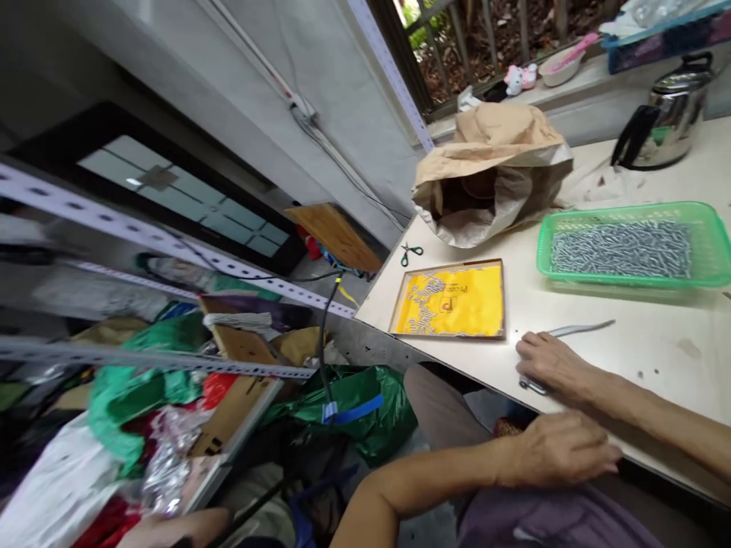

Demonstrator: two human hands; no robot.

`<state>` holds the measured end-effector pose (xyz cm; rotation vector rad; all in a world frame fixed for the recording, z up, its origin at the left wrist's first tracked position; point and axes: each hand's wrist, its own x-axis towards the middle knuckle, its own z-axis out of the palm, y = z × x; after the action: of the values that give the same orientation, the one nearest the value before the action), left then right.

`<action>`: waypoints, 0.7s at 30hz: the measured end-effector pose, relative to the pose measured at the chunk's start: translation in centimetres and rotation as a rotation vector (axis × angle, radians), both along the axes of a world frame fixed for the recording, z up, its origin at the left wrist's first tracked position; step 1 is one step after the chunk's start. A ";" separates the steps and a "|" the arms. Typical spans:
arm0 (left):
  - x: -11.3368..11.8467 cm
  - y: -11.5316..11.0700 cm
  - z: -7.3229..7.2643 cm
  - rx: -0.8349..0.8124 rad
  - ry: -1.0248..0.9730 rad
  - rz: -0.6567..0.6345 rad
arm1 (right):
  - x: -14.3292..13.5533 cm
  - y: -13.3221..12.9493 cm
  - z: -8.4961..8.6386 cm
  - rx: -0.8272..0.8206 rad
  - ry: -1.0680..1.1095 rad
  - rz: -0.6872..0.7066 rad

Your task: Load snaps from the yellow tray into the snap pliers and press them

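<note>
My right hand rests at the table's near edge with its fingers curled down. A thin, slightly curved metal tool runs out from under its far side. On the near side a small shiny metal piece shows; whether both belong together I cannot tell. Above my lap, my left hand is closed loosely, back upward, its inner side hidden. Left of my right hand lies a shallow tray with a yellow lining. Small silvery pieces are scattered in its left part.
Behind the right hand stands a green basket full of small metal pieces. A brown paper bag, green-handled scissors and a kettle are on the table. Perforated shelving stands left. Another person's arm shows bottom left.
</note>
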<state>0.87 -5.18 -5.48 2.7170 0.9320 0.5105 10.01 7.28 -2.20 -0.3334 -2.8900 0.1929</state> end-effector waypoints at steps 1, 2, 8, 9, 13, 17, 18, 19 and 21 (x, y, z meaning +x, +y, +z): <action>-1.3 -0.3 0.6 0.045 -0.019 0.022 | -0.4 0.1 -0.6 0.028 0.016 0.007; -2.9 -0.2 1.4 0.100 -0.041 0.099 | -0.8 0.3 -1.2 0.052 0.038 0.013; -15.6 6.3 7.1 0.096 0.062 1.084 | -0.7 0.8 0.7 -0.088 0.391 -0.015; -17.3 7.3 7.6 0.024 0.107 1.154 | 0.1 1.2 2.0 -0.108 0.487 -0.051; -20.4 9.0 7.5 -0.274 0.222 1.006 | 5.4 5.5 6.4 0.024 0.602 -0.388; -19.6 9.3 6.6 -0.390 0.293 0.748 | 11.1 9.5 5.9 0.210 0.305 -0.780; -19.3 9.6 6.5 -0.405 0.313 0.702 | 12.0 9.6 5.2 0.195 0.277 -0.783; -19.0 9.9 6.5 -0.412 0.334 0.655 | 12.5 9.3 4.5 0.157 0.264 -0.762; -18.7 10.5 6.5 -0.401 0.394 0.565 | 12.4 7.4 3.4 0.054 0.277 -0.671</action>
<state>-17.86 5.27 1.06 2.2017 1.7076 -0.1376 22.45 14.66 1.18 -1.1289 -2.3512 0.0374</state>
